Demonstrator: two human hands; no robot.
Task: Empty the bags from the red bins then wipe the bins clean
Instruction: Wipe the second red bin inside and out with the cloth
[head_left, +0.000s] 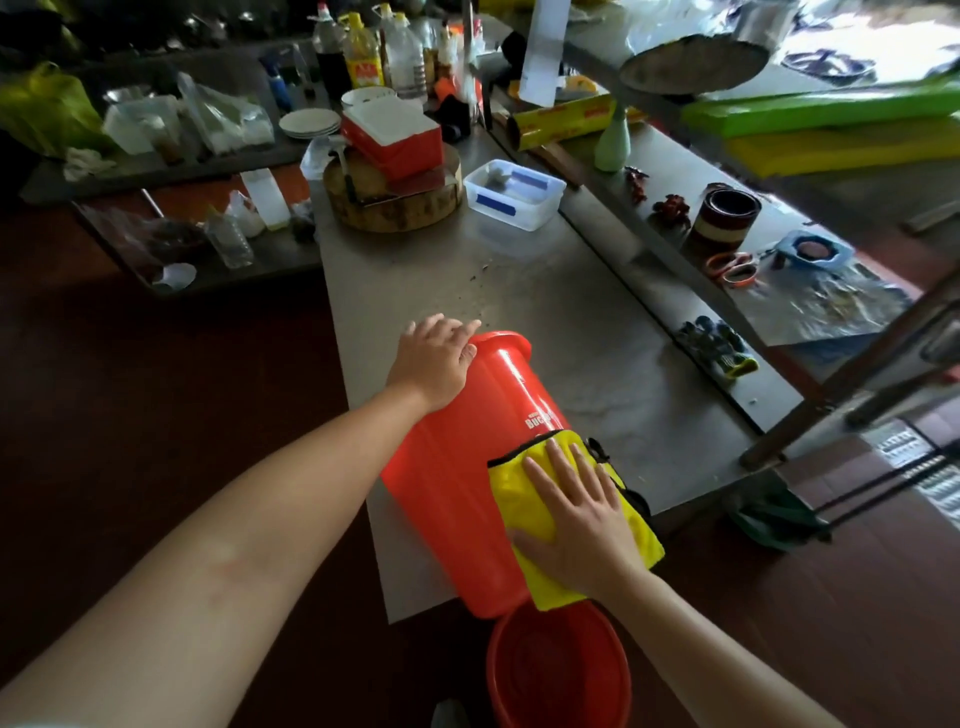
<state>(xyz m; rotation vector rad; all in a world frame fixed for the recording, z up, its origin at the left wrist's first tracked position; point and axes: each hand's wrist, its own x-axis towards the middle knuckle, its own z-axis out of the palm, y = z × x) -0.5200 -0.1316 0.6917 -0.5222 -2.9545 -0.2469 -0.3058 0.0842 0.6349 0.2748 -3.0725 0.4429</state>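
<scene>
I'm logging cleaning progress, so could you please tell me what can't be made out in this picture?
- Inside of the red bin lying on the table: its mouth faces away, head view.
- Bin surface under the yellow cloth, hidden by cloth and right hand.
- Second red bin below: cut off by the bottom edge.
- Bin label: partly covered by the cloth.

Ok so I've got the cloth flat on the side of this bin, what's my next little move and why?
Probably slide the right hand with the yellow cloth up the red bin toward its rim, since that stretch shows uncovered and the left hand steadies the bin lying on the table.
</scene>
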